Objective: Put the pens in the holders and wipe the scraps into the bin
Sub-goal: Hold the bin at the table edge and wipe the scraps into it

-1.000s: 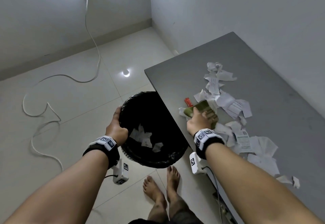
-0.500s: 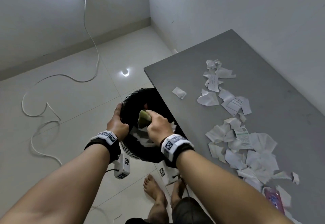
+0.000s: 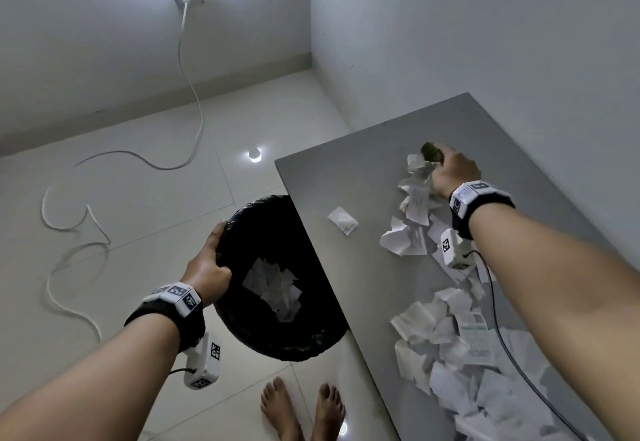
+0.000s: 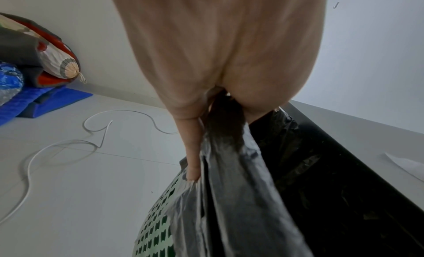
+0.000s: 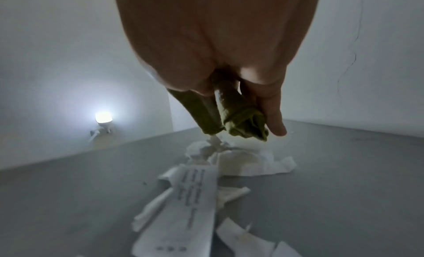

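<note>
- Grey table [image 3: 346, 170] fills the right half of the head view, its near edge running diagonally; paper scraps [image 3: 446, 330] lie scattered from centre right to lower right.
- Left hand [image 3: 207, 267] grips the rim of the black-lined bin [image 3: 294, 340], tucked under the table edge at centre.
- Right hand [image 3: 453, 174], upper right, clutches a folded green cloth [image 5: 241, 119] just above the farthest scraps.
- Best next, I judge: press the cloth flat behind the pile and drag toward the bin in one long pull, gathering the lone scrap [image 3: 343, 221] on the way.
- No pens or holders show.
</note>
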